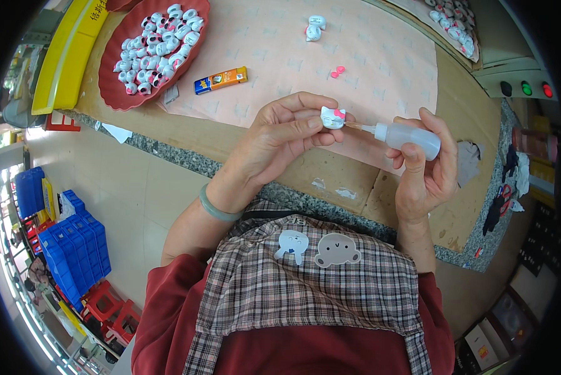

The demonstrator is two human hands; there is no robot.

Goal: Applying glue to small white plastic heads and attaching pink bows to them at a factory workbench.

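My left hand [280, 140] pinches a small white cat-head figure [332, 117] with a pink bow between thumb and fingers. A soft translucent squeeze bottle [409, 137] rests in my right hand [424, 169], tipped sideways so that its thin nozzle touches the figure's right side. Both hands hover over the near edge of a pink mat [355, 62]. On the mat lie two small pink bows [337, 72] and two more white figures [315, 28].
A dark red oval tray [115, 94] at the far left holds several white cat-head figures. An orange and blue lighter [221, 80] lies beside it. More figures sit at the far right [455, 22]. A yellow bin [65, 59] and blue crates [74, 250] stand left.
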